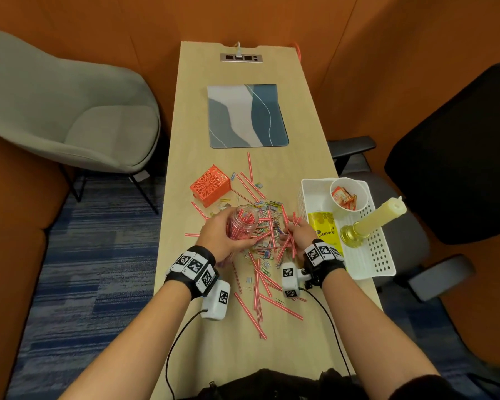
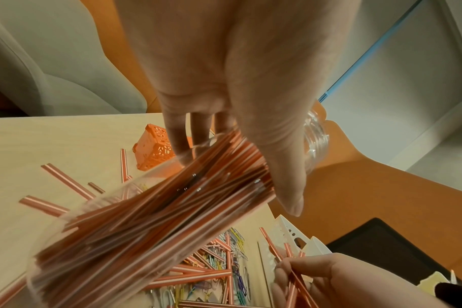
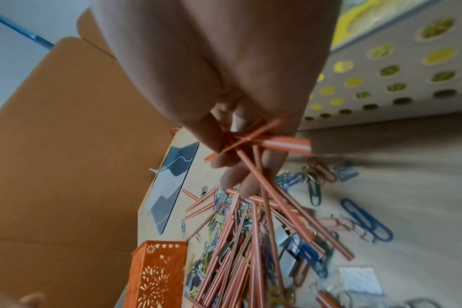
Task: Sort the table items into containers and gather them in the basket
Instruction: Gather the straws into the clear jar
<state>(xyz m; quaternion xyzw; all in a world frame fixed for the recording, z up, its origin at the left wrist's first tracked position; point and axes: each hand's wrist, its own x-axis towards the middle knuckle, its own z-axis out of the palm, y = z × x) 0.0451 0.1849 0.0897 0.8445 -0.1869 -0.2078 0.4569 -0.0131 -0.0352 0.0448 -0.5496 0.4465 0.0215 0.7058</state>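
My left hand (image 1: 218, 233) grips a clear plastic jar (image 1: 243, 223) packed with red-and-white striped straws and holds it tilted above the table; in the left wrist view the jar (image 2: 145, 218) fills the middle under my thumb (image 2: 285, 183). My right hand (image 1: 296, 230) pinches a small bunch of straws (image 3: 264, 164) just right of the jar, over a heap of loose straws (image 1: 260, 284) and coloured paper clips (image 3: 367, 218). A white perforated basket (image 1: 373, 255) stands at the right table edge.
An orange cut-out metal box (image 1: 211, 184) lies on its side left of the heap. The basket holds a paper cup of sachets (image 1: 348, 196), a candle on a gold holder (image 1: 373, 220) and a yellow packet (image 1: 326, 229). A blue-grey mat (image 1: 247, 115) lies farther back. Chairs flank the table.
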